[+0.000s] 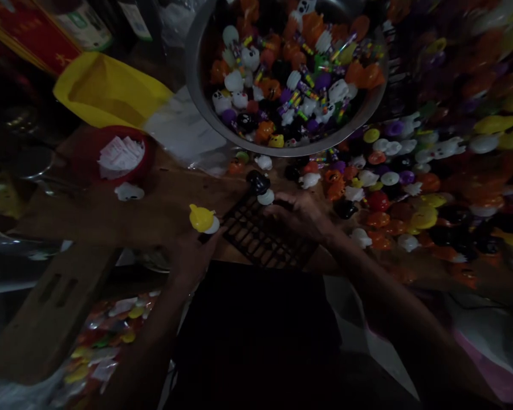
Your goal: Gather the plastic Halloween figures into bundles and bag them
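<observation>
My left hand is closed at the wooden table's near edge, with a small yellow plastic toy at its fingertips. A pale round piece sits against the toy's lower right side. Over a dark grid rack, my right hand is pinched around a small black plastic toy with a whitish round base. The dim light hides exactly how the fingers touch each toy.
A big metal bowl of mixed small toys stands at the back. Loose toys cover the right side. To the left are a red bowl of white packets, a yellow scoop-like tray and a white toy.
</observation>
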Available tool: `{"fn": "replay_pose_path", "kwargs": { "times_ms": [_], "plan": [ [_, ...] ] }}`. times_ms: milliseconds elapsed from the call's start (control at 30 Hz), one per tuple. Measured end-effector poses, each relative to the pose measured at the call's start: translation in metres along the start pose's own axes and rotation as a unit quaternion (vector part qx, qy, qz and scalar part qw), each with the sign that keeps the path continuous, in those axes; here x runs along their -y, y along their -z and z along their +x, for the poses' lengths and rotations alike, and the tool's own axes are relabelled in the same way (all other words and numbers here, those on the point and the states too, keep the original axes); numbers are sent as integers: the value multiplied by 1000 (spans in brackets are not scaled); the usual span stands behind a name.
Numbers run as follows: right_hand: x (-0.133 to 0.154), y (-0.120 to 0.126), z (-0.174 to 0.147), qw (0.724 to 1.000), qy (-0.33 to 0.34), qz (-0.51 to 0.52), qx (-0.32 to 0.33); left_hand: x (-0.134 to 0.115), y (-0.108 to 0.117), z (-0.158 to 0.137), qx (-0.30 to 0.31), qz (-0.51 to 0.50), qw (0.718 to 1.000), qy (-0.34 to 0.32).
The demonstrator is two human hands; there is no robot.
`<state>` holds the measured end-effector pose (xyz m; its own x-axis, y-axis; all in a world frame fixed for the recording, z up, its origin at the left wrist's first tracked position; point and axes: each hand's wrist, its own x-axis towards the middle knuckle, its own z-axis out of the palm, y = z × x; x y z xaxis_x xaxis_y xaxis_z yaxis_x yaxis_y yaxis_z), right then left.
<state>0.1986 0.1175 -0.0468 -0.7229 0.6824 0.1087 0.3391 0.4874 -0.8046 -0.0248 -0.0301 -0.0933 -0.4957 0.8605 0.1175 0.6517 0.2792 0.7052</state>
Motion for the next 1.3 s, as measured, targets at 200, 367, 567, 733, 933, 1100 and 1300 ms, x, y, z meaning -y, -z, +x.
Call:
{"fn": "replay_pose_path", "kwargs": {
  "times_ms": [200, 367, 567, 733, 933, 1100, 1300],
  "plan": [
    [18, -15, -6, 984, -99, 148, -17, 9, -6, -1, -6, -20, 999, -43],
    [22, -31, -16, 979, -101, 153, -86, 13, -7, 2, -6, -41, 995, -92],
    [19, -49, -22, 973, -152, 23, -171, 15, -8, 2, -21, -44, 992, -118],
    [28, -42, -18, 981, -149, -54, -117, 14, -8, 2, -27, -44, 991, -123],
    [27, -41, -6, 986, -142, -13, -85, 12, -5, -1, -25, -47, 990, -131],
    [21, -44, 0, 990, -103, -3, -95, 14, -5, -4, -13, -36, 993, -110],
    [28, -38, 1, 989, -128, -9, -74, 14, -2, -5, -17, 19, 994, -109]
  ]
}}
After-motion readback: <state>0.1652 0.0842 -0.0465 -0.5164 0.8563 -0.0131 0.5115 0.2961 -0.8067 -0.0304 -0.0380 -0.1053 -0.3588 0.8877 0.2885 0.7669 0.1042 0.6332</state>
